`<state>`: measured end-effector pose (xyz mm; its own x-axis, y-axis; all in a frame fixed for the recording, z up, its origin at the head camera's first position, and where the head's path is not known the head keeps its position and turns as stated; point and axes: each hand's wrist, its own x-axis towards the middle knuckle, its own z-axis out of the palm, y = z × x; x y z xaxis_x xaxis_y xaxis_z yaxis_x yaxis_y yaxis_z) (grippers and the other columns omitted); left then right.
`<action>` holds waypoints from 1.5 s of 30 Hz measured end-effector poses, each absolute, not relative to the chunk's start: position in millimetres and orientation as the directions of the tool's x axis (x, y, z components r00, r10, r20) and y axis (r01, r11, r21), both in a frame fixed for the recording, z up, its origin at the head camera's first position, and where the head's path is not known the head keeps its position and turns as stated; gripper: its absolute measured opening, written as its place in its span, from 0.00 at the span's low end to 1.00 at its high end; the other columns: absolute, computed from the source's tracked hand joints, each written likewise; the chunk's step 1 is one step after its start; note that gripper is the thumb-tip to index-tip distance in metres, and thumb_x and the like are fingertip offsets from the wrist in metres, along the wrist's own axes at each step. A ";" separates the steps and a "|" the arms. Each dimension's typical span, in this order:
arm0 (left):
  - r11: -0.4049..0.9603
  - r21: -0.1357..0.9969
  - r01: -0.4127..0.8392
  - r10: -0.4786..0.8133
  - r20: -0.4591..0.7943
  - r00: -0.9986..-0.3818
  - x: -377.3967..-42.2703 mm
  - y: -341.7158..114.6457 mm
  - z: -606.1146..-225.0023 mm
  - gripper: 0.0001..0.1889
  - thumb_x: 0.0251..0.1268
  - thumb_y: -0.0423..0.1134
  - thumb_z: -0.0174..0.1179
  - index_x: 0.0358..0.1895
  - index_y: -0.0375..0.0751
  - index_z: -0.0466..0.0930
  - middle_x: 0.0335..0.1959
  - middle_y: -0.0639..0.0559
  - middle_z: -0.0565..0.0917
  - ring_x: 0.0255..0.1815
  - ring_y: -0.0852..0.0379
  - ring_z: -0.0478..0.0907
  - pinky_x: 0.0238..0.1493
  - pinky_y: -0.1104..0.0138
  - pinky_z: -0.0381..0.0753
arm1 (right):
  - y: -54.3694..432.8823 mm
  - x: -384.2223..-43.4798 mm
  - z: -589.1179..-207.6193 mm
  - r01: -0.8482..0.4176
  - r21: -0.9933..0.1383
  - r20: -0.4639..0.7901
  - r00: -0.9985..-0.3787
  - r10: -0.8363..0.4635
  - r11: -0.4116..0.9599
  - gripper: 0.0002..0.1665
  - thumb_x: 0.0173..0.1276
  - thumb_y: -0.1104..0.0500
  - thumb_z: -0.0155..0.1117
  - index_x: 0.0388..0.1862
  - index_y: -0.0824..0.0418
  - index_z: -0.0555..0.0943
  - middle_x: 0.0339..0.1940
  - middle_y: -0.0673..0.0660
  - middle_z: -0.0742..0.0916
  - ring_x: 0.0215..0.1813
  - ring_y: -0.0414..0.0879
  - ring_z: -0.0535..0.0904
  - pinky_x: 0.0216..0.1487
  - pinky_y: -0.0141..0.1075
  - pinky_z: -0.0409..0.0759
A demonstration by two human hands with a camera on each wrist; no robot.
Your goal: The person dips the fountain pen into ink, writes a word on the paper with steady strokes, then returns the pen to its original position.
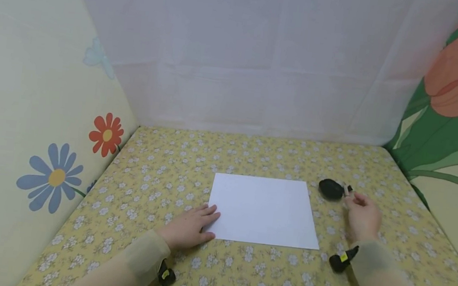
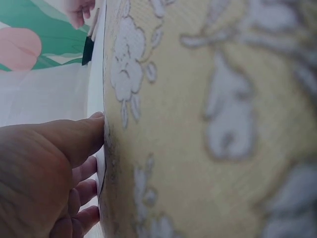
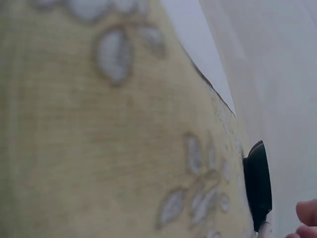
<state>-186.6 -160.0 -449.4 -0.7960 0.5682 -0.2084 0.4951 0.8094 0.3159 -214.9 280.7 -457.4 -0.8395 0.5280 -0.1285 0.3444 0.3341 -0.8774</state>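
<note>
A white sheet of paper (image 1: 263, 212) lies on the table. My left hand (image 1: 188, 227) rests at its left edge, fingers spread over the margin and thumb at the near corner. In the left wrist view the thumb (image 2: 86, 139) lies along the sheet's edge. To the right of the paper sits a black, oval-bodied object (image 1: 330, 189) with a pale stem and a small black tip. My right hand (image 1: 363, 218) is beside that stem, fingers loosely bent. In the right wrist view, fingertips (image 3: 308, 213) show a little apart from the black body (image 3: 258, 183).
The table has a yellow cloth (image 1: 159, 163) printed with white flowers. A pale curtain (image 1: 237, 60) hangs behind it. Flower-printed panels stand at the left (image 1: 8, 92) and right (image 1: 450, 194). Each wrist wears a small black camera mount.
</note>
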 end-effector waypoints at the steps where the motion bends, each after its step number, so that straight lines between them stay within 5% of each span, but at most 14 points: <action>1: 0.809 0.316 0.495 0.568 -0.208 -0.796 -186.6 -160.1 -449.5 0.33 0.71 0.54 0.53 0.74 0.45 0.59 0.76 0.49 0.55 0.76 0.45 0.49 0.72 0.48 0.54 | 281.1 -216.2 -458.6 0.357 -0.876 -0.141 -0.832 0.537 0.324 0.33 0.74 0.47 0.53 0.73 0.59 0.64 0.66 0.62 0.73 0.62 0.56 0.70 0.49 0.43 0.75; 20: 0.808 0.305 0.504 0.571 -0.199 -0.796 -185.7 -158.2 -448.5 0.33 0.71 0.54 0.54 0.74 0.44 0.60 0.76 0.49 0.56 0.76 0.45 0.50 0.72 0.48 0.55 | 290.4 -223.8 -476.3 0.447 -0.825 -0.189 -0.794 0.577 0.345 0.33 0.72 0.52 0.56 0.71 0.67 0.65 0.65 0.69 0.73 0.62 0.64 0.69 0.56 0.54 0.73; 45: 0.808 0.321 0.495 0.568 -0.199 -0.798 -185.5 -158.6 -447.6 0.33 0.71 0.54 0.54 0.74 0.44 0.60 0.76 0.48 0.56 0.76 0.44 0.50 0.71 0.46 0.54 | 285.3 -224.4 -475.7 0.477 -0.745 -0.149 -0.801 0.580 0.467 0.27 0.75 0.51 0.52 0.64 0.66 0.73 0.55 0.69 0.80 0.49 0.61 0.77 0.42 0.51 0.76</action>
